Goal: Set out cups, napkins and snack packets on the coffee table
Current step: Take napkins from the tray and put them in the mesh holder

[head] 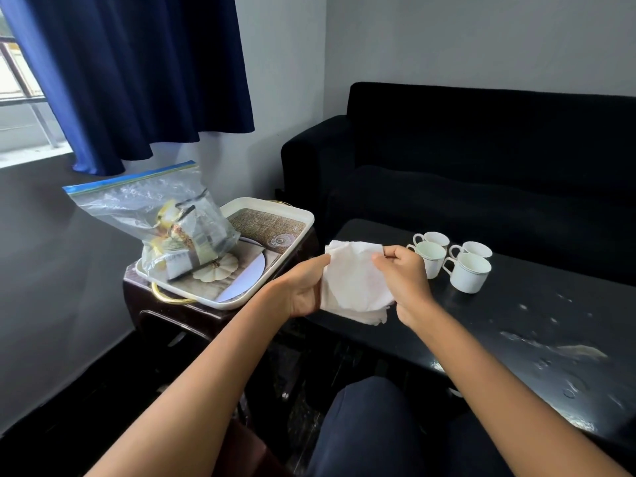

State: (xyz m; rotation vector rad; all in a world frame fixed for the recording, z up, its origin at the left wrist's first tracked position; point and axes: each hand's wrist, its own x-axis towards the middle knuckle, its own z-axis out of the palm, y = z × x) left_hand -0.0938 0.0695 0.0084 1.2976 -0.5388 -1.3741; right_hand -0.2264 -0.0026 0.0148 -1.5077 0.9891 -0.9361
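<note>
I hold a small stack of white paper napkins [354, 280] above the left end of the black coffee table [516, 325]. My left hand [303, 290] grips the stack's left edge from below. My right hand [402, 273] pinches the top napkin at its right edge. Several white cups [457, 261] stand clustered on the table just right of my hands. A clear zip bag of snack packets [172, 222] stands on a cream tray [296, 215] to the left.
The tray rests on a dark side table [172, 311] beside the coffee table. A black sofa [481, 160] runs behind the coffee table. Blue curtains [137, 74] hang at the back left. My knee [371, 425] is below, near the table's front edge.
</note>
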